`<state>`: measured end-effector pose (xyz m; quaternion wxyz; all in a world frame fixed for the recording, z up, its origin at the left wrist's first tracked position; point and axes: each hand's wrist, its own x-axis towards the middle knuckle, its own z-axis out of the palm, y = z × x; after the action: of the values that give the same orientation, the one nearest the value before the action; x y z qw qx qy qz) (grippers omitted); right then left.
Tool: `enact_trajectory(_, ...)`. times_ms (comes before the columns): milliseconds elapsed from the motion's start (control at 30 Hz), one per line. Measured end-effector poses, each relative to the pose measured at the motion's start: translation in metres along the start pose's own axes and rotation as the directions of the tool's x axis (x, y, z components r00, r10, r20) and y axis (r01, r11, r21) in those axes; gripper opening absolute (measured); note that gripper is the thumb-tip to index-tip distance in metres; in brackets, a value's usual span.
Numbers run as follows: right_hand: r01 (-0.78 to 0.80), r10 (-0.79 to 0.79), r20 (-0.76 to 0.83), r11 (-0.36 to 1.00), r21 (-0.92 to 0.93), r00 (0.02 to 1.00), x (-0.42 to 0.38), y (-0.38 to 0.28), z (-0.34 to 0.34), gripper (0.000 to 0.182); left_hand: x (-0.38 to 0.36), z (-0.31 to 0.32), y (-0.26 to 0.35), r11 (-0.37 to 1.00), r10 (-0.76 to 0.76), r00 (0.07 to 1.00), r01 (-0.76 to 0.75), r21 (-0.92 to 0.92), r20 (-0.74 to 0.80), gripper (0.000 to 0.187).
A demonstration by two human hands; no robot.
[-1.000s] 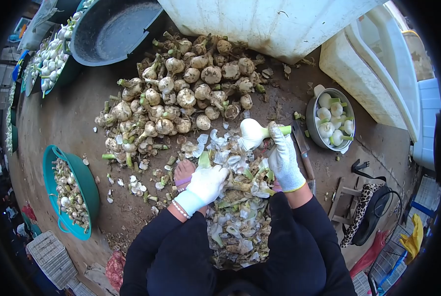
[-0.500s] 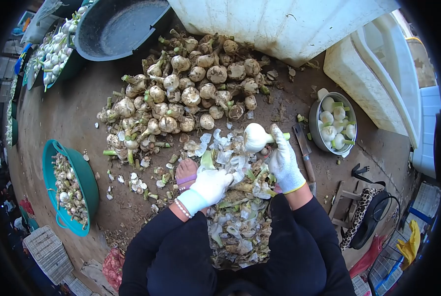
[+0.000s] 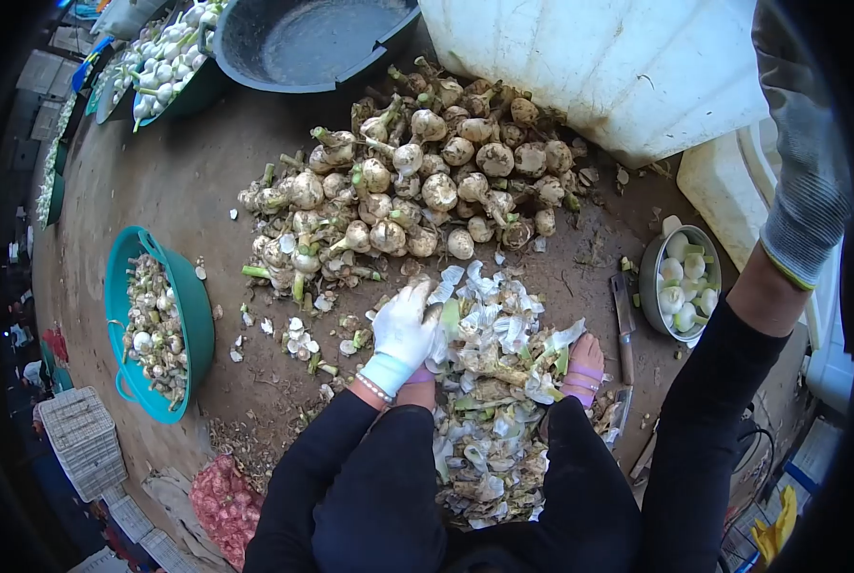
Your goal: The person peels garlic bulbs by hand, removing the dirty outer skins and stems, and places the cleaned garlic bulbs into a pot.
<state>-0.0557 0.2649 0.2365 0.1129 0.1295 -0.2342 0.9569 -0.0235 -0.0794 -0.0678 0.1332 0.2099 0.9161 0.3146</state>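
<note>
My left hand (image 3: 406, 323), in a white glove with a beaded bracelet at the wrist, lies over my foot at the left edge of the peelings (image 3: 489, 372). Its fingers are somewhat apart, and nothing shows in them. At the far right, my right hand (image 3: 801, 119) is raised close to the camera in a grey-looking glove. The frame edge cuts off its fingers, so anything in them is hidden. Beyond my left hand spreads a heap of dirty, unpeeled garlic bulbs (image 3: 439, 191) with cut stems. Clean white garlic bulbs (image 3: 672, 300) sit in a metal pot (image 3: 648, 286).
A knife (image 3: 623, 320) lies by the pot, and another blade (image 3: 622, 413) beside my right foot. At left stands a teal basket (image 3: 190, 325) of small bulbs. A black tub (image 3: 303, 81) and white containers (image 3: 589, 67) stand behind the heap. A red net sack (image 3: 224, 506) sits lower left.
My right hand has swung up and right, away from the peelings; the white garlic bulb it held is no longer visible. My left hand has shifted slightly forward and loosened. The view has turned.
</note>
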Motion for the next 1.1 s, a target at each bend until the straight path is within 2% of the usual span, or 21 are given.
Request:
enact_trajectory(33,0.109,-0.128,-0.044,0.948,-0.297,0.991,-0.003,0.004,-0.007,0.048,0.012,-0.006,-0.007,0.974,0.049,0.993,-0.023,0.225,-0.112,0.05)
enact_trajectory(67,0.19,-0.262,-0.047,0.8,-0.569,0.964,-0.008,0.012,-0.019,0.044,0.026,-0.012,-0.014,0.898,0.116,0.972,-0.014,0.44,-0.206,0.054)
enact_trajectory(100,0.233,-0.391,-0.011,0.572,-0.786,0.921,-0.016,0.024,-0.035,0.04,0.047,-0.019,-0.022,0.836,0.169,0.971,-0.048,0.547,-0.172,0.057)
enact_trajectory(133,0.009,-0.078,-0.139,0.899,-0.439,0.987,-0.034,0.072,-0.064,0.039,0.064,-0.023,-0.033,0.758,0.212,0.97,-0.084,0.647,-0.122,0.059)
enact_trajectory(167,-0.145,-0.032,-0.332,0.856,-0.496,0.943,-0.054,0.1,-0.073,0.036,0.077,-0.018,-0.051,0.696,0.264,0.961,-0.13,0.707,-0.084,0.06)
enact_trajectory(200,-0.276,0.074,-0.411,0.845,-0.458,0.909,-0.075,0.121,-0.084,0.036,0.085,-0.013,-0.065,0.626,0.315,0.948,-0.176,0.76,-0.04,0.061)
enact_trajectory(267,-0.486,0.225,-0.543,0.777,-0.401,0.809,-0.118,0.146,-0.095,0.037,0.089,-0.02,-0.059,0.693,0.202,0.979,-0.153,0.705,0.015,0.072)
enact_trajectory(367,-0.617,0.326,-0.561,0.63,-0.471,0.761,-0.166,0.156,-0.111,0.038,0.075,-0.033,-0.045,0.779,0.122,0.983,-0.009,0.627,-0.137,0.073)
enact_trajectory(433,-0.645,0.374,-0.566,0.645,-0.41,0.735,-0.18,0.163,-0.11,0.037,0.06,-0.047,-0.027,0.954,-0.057,0.962,0.132,0.269,-0.268,0.072)
enact_trajectory(467,-0.642,0.39,-0.557,0.668,-0.377,0.733,-0.184,0.169,-0.11,0.037,0.053,-0.05,-0.022,0.985,-0.149,0.936,0.167,0.032,-0.32,0.072)
enact_trajectory(500,-0.643,0.403,-0.543,0.666,-0.378,0.737,-0.187,0.173,-0.111,0.036,0.049,-0.05,-0.023,0.987,-0.157,0.931,0.138,-0.082,-0.328,0.067)
enact_trajectory(533,-0.639,0.397,-0.546,0.672,-0.374,0.737,-0.188,0.178,-0.114,0.036,0.049,-0.042,-0.04,0.957,-0.154,0.94,0.065,-0.283,-0.305,0.06)
enact_trajectory(567,-0.63,0.386,-0.528,0.644,-0.433,0.757,-0.188,0.182,-0.117,0.036,0.046,-0.046,-0.03,0.724,-0.327,0.94,0.181,-0.666,-0.1,0.057)
enact_trajectory(600,-0.619,0.375,-0.509,0.612,-0.492,0.775,-0.187,0.185,-0.119,0.035,0.042,-0.052,-0.015,0.335,-0.392,0.905,0.306,-0.891,0.163,0.053)
enact_trajectory(667,-0.627,0.379,-0.529,0.643,-0.44,0.759,-0.185,0.186,-0.121,0.035,0.038,-0.047,0.014,0.261,-0.267,0.95,0.233,-0.937,0.162,0.055)
enact_trajectory(800,-0.606,0.317,-0.557,0.643,-0.469,0.768,-0.186,0.179,-0.119,0.033,0.029,-0.03,0.055,0.417,-0.093,0.995,0.078,-0.906,0.043,0.058)
enact_trajectory(867,-0.565,0.22,-0.544,0.54,-0.623,0.81,-0.185,0.176,-0.115,0.029,0.023,-0.017,0.066,0.524,-0.039,0.999,0.009,-0.852,-0.014,0.063)
enact_trajectory(933,-0.52,0.146,-0.536,0.544,-0.658,0.831,-0.187,0.179,-0.116,0.026,0.017,-0.006,0.068,0.581,-0.049,0.999,0.012,-0.814,-0.021,0.067)
enact_trajectory(1000,-0.638,0.193,-0.65,0.524,-0.564,0.735,-0.186,0.174,-0.111,0.025,0.013,-0.001,0.074,0.652,-0.063,0.997,0.002,-0.758,-0.052,0.068)
enact_trajectory(1067,-0.64,0.193,-0.654,0.526,-0.56,0.731,-0.189,0.173,-0.113,0.024,0.012,0.004,0.072,0.636,-0.058,0.996,-0.018,-0.771,-0.071,0.067)
enact_trajectory(1100,-0.642,0.192,-0.658,0.528,-0.556,0.728,-0.191,0.173,-0.113,0.023,0.012,0.004,0.072,0.744,-0.006,0.994,-0.066,-0.665,-0.105,0.066)
